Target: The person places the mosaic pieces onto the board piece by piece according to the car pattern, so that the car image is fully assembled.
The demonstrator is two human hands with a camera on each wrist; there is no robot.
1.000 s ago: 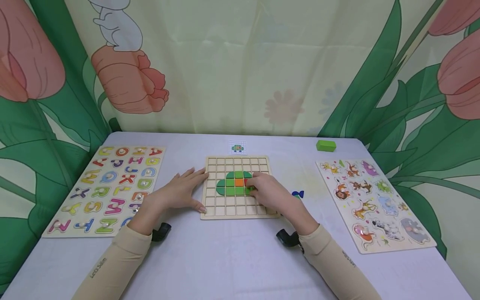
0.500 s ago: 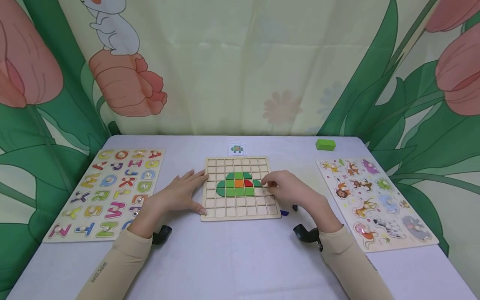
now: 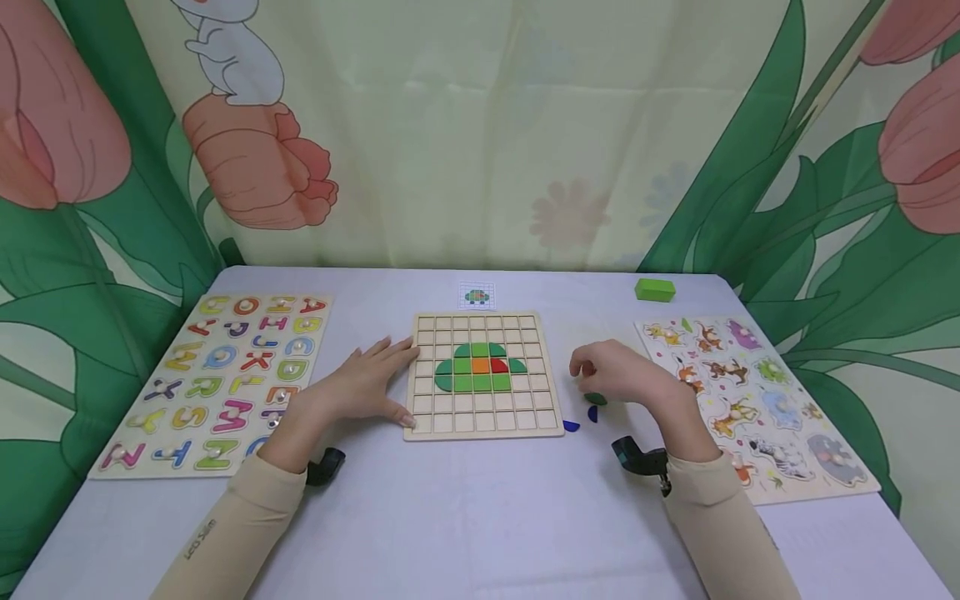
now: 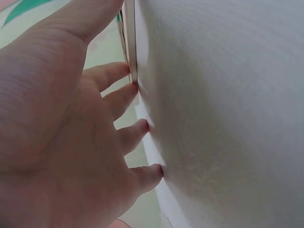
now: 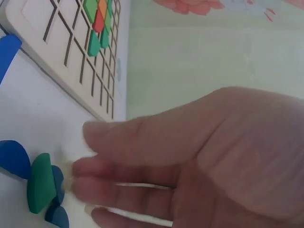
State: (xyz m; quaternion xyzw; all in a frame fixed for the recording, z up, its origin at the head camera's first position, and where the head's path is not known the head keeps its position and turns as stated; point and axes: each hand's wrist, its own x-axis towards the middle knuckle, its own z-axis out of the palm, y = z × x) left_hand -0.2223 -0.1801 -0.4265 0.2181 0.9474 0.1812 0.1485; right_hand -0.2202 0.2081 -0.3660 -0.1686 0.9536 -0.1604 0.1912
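Observation:
A wooden grid board (image 3: 480, 422) lies in the middle of the table, holding a block pattern (image 3: 480, 382) of green, orange and red pieces. My left hand (image 3: 362, 385) rests at its left edge with fingers spread; in the left wrist view its fingertips touch the board's edge and the tabletop. Right of the board, my right hand (image 3: 621, 371) hovers above loose pieces, fingers loosely bent, with nothing visible between thumb and fingers in the right wrist view. Near its fingertips lie a green piece (image 5: 41, 183) and several blue pieces (image 5: 14, 159), partly overlapping in view.
Behind the board lies a small pattern card (image 3: 477, 296). A letter puzzle (image 3: 168, 392) lies at the left, an animal puzzle (image 3: 783, 450) at the right under the right forearm. A green box (image 3: 655, 290) stands at the back right.
My right hand has left the board and moved right to the loose pieces. A dark green piece now shows at the pattern's right side. My left hand has stayed in place.

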